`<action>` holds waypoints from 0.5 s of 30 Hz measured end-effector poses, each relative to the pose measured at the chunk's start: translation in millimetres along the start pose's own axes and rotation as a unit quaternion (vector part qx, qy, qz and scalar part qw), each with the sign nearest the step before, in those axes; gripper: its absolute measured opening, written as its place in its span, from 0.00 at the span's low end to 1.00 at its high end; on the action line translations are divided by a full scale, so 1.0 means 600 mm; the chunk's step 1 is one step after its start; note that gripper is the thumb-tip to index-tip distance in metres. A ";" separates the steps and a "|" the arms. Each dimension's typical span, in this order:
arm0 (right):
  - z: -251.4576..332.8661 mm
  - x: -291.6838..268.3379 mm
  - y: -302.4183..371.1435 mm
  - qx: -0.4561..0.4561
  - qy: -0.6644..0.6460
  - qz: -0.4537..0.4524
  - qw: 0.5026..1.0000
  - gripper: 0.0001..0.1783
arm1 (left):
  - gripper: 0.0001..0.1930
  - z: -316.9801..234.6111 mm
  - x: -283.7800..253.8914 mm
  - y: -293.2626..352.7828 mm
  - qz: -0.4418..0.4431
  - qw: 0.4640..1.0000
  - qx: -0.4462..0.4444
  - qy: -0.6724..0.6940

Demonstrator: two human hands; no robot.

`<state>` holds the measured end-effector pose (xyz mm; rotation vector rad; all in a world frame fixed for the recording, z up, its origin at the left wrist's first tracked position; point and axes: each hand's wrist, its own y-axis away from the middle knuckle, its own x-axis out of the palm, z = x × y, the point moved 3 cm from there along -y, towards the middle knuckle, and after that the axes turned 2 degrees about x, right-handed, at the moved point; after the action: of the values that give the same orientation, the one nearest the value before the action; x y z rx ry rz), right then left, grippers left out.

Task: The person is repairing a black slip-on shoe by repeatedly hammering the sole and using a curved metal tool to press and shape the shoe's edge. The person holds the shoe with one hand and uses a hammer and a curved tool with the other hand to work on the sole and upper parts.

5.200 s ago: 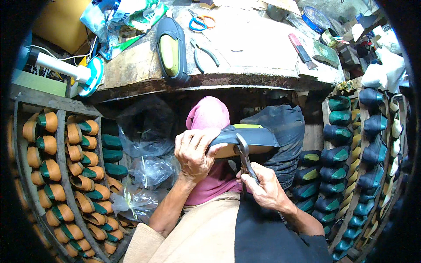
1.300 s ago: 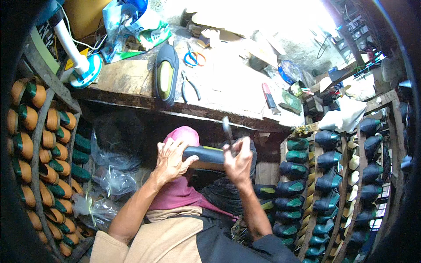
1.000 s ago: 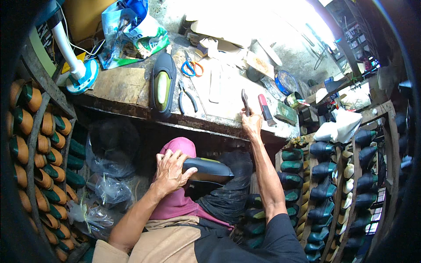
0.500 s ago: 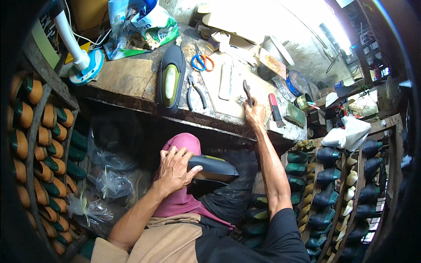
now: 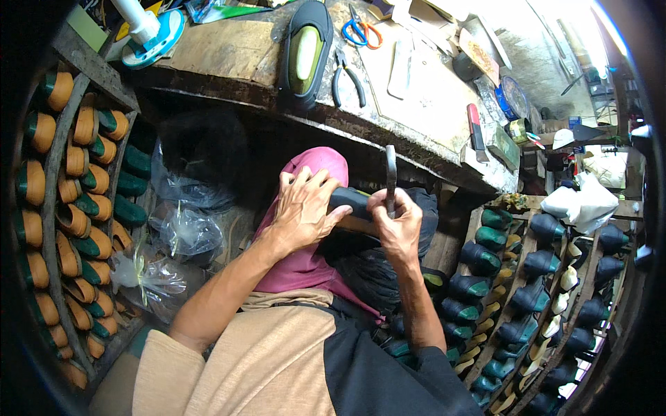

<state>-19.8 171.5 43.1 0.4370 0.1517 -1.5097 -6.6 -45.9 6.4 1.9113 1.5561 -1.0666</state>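
Observation:
A black shoe [image 5: 352, 200] on a greenish last lies on its side across my lap. My left hand [image 5: 304, 209] closes over its left end, with the thumb pressed along the black side. Over the shoe's other end, my right hand [image 5: 400, 225] is closed around a dark, slightly curved metal tool [image 5: 391, 170] that stands up out of the fist. The tool's lower part is hidden by the fingers, so its exact kind does not show. A pink cloth [image 5: 326, 161] covers my left knee, under the left hand.
On the bench [image 5: 215, 52] ahead lie another black shoe [image 5: 304, 52], pliers [image 5: 345, 80], scissors [image 5: 361, 31] and a red-and-black knife [image 5: 476, 128]. Racks of tan-and-green shoes [image 5: 94, 208] stand left; racks of dark shoes [image 5: 479, 256] stand right. Clear plastic bags [image 5: 184, 229] sit below the bench.
My right hand has come back from the bench to the shoe on my lap, bringing the dark tool. My left hand stays on the shoe. The whole view has shifted.

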 end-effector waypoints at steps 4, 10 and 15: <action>-0.011 0.023 0.033 0.076 -0.088 0.031 0.993 0.05 | 0.25 -0.008 -0.002 0.003 -0.027 0.999 0.017 -0.012; -0.026 0.027 0.025 0.083 -0.119 0.033 0.989 0.07 | 0.24 -0.010 0.002 0.007 -0.030 1.000 0.005 -0.007; -0.033 0.031 0.023 0.078 -0.105 0.020 0.991 0.07 | 0.24 -0.007 0.001 0.006 -0.043 0.999 0.008 -0.011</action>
<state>-1.6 161.7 20.9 0.4002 -0.1410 -1.5238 -1.9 -43.2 8.1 1.8521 1.6353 -1.1361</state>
